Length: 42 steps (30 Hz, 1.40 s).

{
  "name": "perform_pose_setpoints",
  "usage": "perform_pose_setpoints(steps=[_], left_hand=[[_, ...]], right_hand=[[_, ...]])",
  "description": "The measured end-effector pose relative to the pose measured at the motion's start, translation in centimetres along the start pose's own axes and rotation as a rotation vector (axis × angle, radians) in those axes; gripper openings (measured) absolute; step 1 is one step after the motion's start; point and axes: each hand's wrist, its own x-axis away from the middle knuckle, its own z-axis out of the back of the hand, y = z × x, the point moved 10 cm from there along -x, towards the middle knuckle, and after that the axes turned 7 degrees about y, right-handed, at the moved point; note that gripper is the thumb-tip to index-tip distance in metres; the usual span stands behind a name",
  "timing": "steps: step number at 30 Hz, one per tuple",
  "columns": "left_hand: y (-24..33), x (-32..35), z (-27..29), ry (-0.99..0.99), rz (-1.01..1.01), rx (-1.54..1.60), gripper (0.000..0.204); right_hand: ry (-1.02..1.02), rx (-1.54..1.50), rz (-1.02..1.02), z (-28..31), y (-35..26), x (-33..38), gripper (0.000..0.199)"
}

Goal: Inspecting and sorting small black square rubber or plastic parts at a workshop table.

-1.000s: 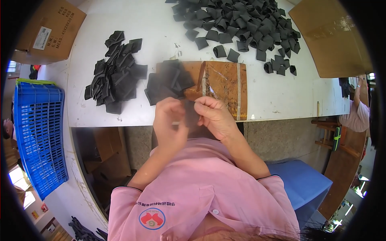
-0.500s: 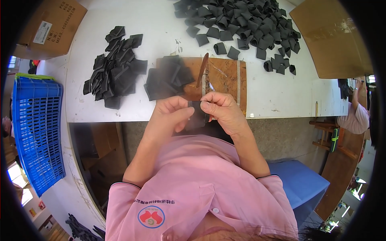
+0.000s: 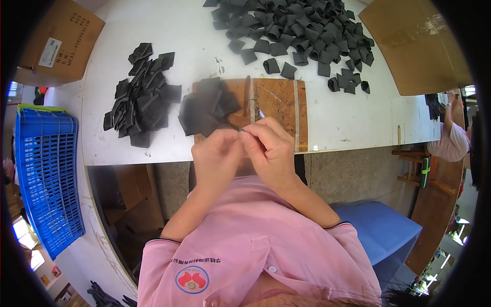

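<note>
My left hand (image 3: 217, 153) and my right hand (image 3: 268, 148) meet over the near edge of the white table. Both are closed, with thumbs and fingertips pinched together. Between the tips a dark sliver shows, part of a small black fabric piece that the fingers mostly hide. Just beyond lies a brown board (image 3: 276, 110) with pale strips across it. A thin brown tapered strip (image 3: 247, 94) rises from the board. Flat black fabric pieces (image 3: 207, 110) lie in a blurred heap over the board's left part, close to my left hand.
Farther left sits another heap of flat black pieces (image 3: 143, 100). A large pile of black folded tubes (image 3: 307, 36) spreads at the back. Cardboard boxes (image 3: 66, 38) flank the table, and a blue crate (image 3: 48, 174) stands left. At lower right is a blue covered block (image 3: 378, 230); another person (image 3: 450, 138) is beyond.
My hands have come together and turned inward, so the black fabric piece that hung in plain sight between them is now mostly hidden. The view has shifted slightly.
</note>
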Motion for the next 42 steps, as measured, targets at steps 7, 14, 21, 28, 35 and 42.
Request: perform_pose_setpoints(steps=[7,14,21,28,35,42], left_hand=[[0.2,-0.8,1.4,0.218,0.079,0.100,0.008],[0.5,-0.9,-0.7,-0.050,0.203,0.468,0.017],[2.0,-1.5,0.2,0.155,0.123,0.432,0.016],[13.6,-1.3,-1.3,-0.736,0.144,1.583,0.029],[10.2,-3.4,-2.1,-0.377,0.163,1.180,0.025],[9.6,-4.4,-3.2,-0.358,0.061,1.025,0.022]], right_hand=[[0.141,0.168,0.092,0.4,0.3,-0.1,0.008],[-0.181,-1.063,-0.880,-3.9,5.3,2.5,0.006],[-0.377,-0.814,-0.726,-2.8,2.3,0.0,0.023],[-0.098,-0.436,-0.234,2.5,-2.8,-9.3,0.030],[-0.044,-0.451,-0.202,3.5,-3.3,-7.8,0.025],[-0.225,-0.730,-0.420,0.7,-2.9,-6.9,0.017]])
